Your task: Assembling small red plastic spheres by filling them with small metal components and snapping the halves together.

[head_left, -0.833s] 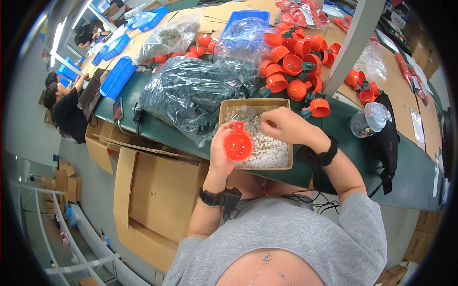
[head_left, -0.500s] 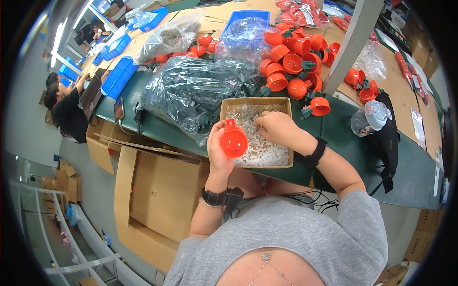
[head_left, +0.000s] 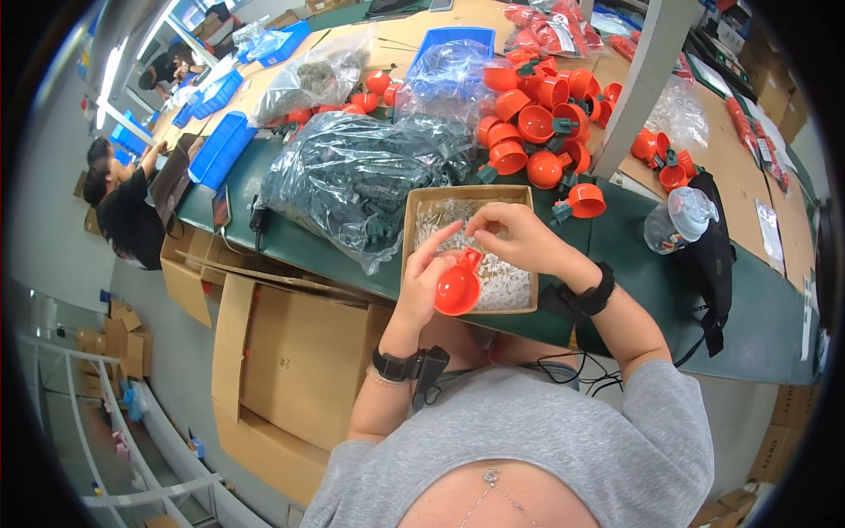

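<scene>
My left hand (head_left: 422, 283) gripped a red cup (head_left: 458, 291) between thumb and fingers, its round mouth turned up toward me and its small tab pointing away and slightly to the right, while my forefinger stretched out past it. My right hand (head_left: 525, 242) was curled in from the right, thumb and forefinger tips brought close together just beside that outstretched finger — whether they touched or pinched some tiny piece, I cannot tell. Both hands were above a shallow cardboard box (head_left: 533, 292), and the cup, in my view, covered part of its near left side. Small white pieces (head_left: 509, 283) filled much of the box, with finer greyish ones toward its far side. The box sat near the edge of the dark green tabletop (head_left: 616, 251). Just beyond it to the left lay a clear bag of dark green parts (head_left: 352, 172); beyond to the right, a heap of red cups (head_left: 537, 123) with dark green fittings spread near a pale post (head_left: 640, 97). A clear jar (head_left: 664, 231) stood farther right, next to a black bag (head_left: 717, 264) — both well apart from my hands.
</scene>
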`<state>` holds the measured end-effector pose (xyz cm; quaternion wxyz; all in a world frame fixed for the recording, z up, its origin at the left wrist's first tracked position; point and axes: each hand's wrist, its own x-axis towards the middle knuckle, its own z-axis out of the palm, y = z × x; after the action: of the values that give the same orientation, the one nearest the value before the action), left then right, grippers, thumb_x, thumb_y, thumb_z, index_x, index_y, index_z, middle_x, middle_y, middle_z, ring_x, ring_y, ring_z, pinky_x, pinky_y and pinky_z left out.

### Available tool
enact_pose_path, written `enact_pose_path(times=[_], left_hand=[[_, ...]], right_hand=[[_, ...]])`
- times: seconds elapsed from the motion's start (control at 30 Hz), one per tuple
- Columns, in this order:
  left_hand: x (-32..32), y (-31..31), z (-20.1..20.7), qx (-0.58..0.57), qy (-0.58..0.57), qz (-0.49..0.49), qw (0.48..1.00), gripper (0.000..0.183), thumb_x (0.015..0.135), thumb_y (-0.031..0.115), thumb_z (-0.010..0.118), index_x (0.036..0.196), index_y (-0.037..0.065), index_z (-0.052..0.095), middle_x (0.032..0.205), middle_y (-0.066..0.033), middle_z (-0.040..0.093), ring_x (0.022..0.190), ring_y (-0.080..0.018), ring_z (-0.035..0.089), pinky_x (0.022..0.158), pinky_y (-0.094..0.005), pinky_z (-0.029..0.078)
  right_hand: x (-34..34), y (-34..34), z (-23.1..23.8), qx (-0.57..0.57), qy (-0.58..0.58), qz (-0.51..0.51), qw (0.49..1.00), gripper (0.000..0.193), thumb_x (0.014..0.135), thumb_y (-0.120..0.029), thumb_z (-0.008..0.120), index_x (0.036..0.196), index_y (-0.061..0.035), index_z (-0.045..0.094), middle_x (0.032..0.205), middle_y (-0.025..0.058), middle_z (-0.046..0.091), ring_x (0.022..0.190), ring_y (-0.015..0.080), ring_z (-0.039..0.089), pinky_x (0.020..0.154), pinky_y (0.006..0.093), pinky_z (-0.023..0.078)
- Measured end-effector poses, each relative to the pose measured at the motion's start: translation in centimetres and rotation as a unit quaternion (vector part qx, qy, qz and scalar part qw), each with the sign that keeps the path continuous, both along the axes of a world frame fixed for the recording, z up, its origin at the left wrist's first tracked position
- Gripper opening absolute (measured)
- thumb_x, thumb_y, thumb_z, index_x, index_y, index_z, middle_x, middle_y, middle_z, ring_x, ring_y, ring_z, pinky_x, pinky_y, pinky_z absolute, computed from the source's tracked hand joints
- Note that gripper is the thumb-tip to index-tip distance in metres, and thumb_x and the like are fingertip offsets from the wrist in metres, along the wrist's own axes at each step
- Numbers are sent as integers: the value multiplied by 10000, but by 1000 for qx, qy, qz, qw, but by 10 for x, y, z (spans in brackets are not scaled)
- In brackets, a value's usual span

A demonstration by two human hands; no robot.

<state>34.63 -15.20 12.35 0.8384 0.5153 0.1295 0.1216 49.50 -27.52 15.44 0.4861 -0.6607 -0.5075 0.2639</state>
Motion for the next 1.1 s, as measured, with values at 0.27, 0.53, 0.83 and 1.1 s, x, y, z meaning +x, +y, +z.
enact_pose_path(times=[0.27,0.53,0.83,1.1], left_hand=[[3,-4,-4,62,14,32,997,326,859,47,442,1158,-33,546,1003,-107,627,863,-112,587,763,-221,463],[6,-7,-6,114,31,107,987,221,868,62,461,1022,-32,589,914,-77,631,786,-88,576,691,-206,463],[5,-5,-8,104,30,105,989,224,872,77,461,1034,-25,576,909,-71,627,793,-86,573,697,-207,463],[4,-4,-10,111,29,99,988,215,872,79,460,1019,-17,585,907,-70,622,788,-81,565,697,-209,455]], right_hand=[[-2,-3,-3,100,5,-66,993,108,772,22,573,880,10,576,810,81,574,748,133,575,676,280,477],[-21,-6,9,116,-211,-19,970,115,730,24,605,831,-2,557,829,112,533,725,269,573,634,326,473],[-26,-1,14,113,-233,-13,966,84,743,-1,582,816,10,542,806,146,502,729,332,555,634,390,471],[-26,0,13,116,-239,-7,964,107,745,1,575,845,10,536,813,151,505,729,345,555,630,400,467]])
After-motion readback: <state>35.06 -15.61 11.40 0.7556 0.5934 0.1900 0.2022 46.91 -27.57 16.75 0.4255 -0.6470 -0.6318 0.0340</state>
